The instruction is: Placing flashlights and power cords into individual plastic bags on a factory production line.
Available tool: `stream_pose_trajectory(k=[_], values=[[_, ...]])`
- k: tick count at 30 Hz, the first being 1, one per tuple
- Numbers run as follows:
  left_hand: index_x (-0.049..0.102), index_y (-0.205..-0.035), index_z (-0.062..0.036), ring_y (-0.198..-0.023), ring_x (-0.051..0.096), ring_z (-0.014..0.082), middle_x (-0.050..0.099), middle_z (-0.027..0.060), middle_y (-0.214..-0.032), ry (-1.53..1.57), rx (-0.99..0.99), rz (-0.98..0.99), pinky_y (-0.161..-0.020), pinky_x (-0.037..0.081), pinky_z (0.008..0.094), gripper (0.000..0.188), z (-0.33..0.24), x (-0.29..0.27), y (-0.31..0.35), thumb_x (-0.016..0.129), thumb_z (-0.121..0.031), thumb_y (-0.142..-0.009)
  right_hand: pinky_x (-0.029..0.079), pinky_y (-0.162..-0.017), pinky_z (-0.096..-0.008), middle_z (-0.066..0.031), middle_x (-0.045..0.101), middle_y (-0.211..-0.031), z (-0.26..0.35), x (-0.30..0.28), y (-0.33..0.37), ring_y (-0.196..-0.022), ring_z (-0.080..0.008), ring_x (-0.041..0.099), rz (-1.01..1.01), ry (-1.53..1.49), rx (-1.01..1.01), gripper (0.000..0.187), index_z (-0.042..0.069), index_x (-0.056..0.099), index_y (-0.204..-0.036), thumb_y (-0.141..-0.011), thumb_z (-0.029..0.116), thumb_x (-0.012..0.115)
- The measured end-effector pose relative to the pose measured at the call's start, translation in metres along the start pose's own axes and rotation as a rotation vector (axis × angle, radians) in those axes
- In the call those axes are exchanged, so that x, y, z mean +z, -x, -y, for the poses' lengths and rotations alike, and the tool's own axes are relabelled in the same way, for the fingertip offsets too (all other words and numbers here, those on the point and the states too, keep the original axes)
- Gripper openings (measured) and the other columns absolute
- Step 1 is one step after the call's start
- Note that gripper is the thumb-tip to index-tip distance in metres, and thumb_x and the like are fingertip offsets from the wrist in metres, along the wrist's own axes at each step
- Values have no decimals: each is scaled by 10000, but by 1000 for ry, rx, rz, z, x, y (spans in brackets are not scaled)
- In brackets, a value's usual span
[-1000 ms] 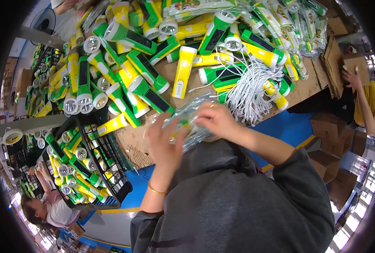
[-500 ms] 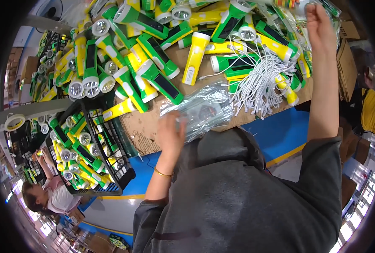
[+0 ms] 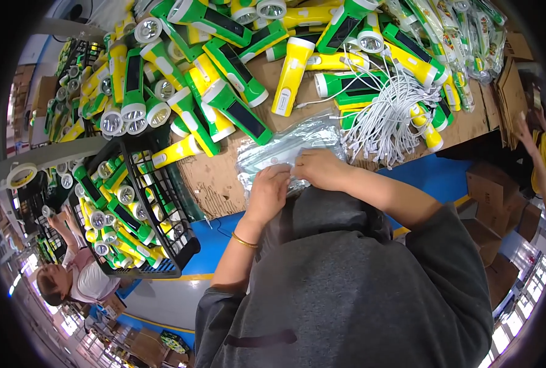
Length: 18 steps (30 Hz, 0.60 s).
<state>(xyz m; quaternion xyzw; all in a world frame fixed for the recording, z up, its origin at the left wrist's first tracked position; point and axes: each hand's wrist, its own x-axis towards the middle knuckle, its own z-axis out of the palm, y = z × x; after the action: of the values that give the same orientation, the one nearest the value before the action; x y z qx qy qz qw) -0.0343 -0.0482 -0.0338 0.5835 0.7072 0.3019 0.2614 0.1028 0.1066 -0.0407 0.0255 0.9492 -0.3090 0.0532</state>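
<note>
A stack of clear plastic bags [image 3: 285, 144] lies at the table's near edge, right in front of me. My left hand [image 3: 270, 191] is at the lower left of the stack, fingers bent and closed on a bag's near edge. Beside it, almost touching, my right hand [image 3: 319, 168] pinches the same bag edge from the right. The fingertips of both hands are partly hidden in the shiny plastic. A bundle of white charging cables [image 3: 392, 126] rests to the right of the bags. Just beyond them lie a yellow flashlight [image 3: 293, 76] and a green flashlight with a dark panel [image 3: 239, 113].
Many green and yellow flashlights are heaped across the far side of the cardboard-topped table [image 3: 211, 184]. A black crate [image 3: 181, 245] full of flashlights stands at the left. Packed bags [image 3: 469, 37] pile up at the far right. Other people work at the left and right edges.
My right hand has come down from the packed bags at the far right to the plastic bags beside my left hand. My left hand has shifted slightly right.
</note>
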Motion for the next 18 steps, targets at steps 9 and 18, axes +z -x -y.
stream_pose_trajectory(k=[9, 18], values=[[697, -875, -26, -1009, 616, 227, 668, 78, -983, 359, -222, -8, -879, 472, 322, 170, 15, 1, 3, 744, 12, -717, 489, -780, -423, -75, 623, -897, -5, 6, -7, -912, -296, 599, 27, -84, 86, 114, 118, 654, -875, -812, 205, 615], [681, -841, -3, -890, 632, 336, 686, 141, -956, -124, -67, -103, -802, 506, 391, 78, -4, -13, -10, 683, -31, -768, 504, -720, -371, -33, 576, -851, -36, -54, 27, -883, -226, 605, -369, 376, -121, 67, 112, 585, -815, -758, 144, 570]])
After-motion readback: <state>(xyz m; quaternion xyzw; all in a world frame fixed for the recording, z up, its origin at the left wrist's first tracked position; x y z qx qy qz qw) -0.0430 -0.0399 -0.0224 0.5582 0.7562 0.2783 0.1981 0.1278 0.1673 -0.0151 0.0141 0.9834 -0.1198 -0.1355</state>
